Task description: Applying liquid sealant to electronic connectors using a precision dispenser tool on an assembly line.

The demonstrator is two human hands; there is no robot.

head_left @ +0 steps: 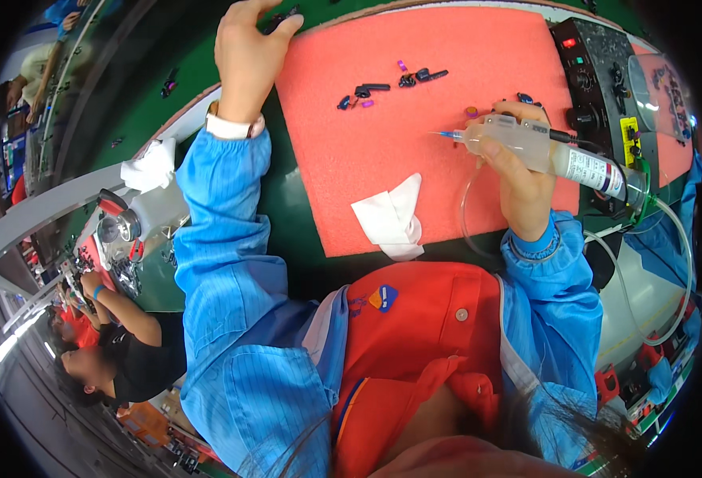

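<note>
In my right hand (522, 179) is a clear glue dispensing syringe (518, 142) with a thin blue needle tip, pointing left over the pink foam mat (319, 159). A tube runs from its back end. My left hand (249, 52) reaches past the mat's far left corner, its fingers closed on a small black part (282, 19) above the green surface. Between the hands, several small black parts (372, 90) with purple bits lie on the mat, among them another black part (429, 76). A small round purple-and-orange piece (471, 112) lies beside the syringe.
A crumpled white tissue (391, 219) rests at the mat's near edge. A black control box (582, 80) with knobs stands at the right. On the left are another tissue (150, 166) and a clear bottle (124, 223). A person in black (148, 350) works further left.
</note>
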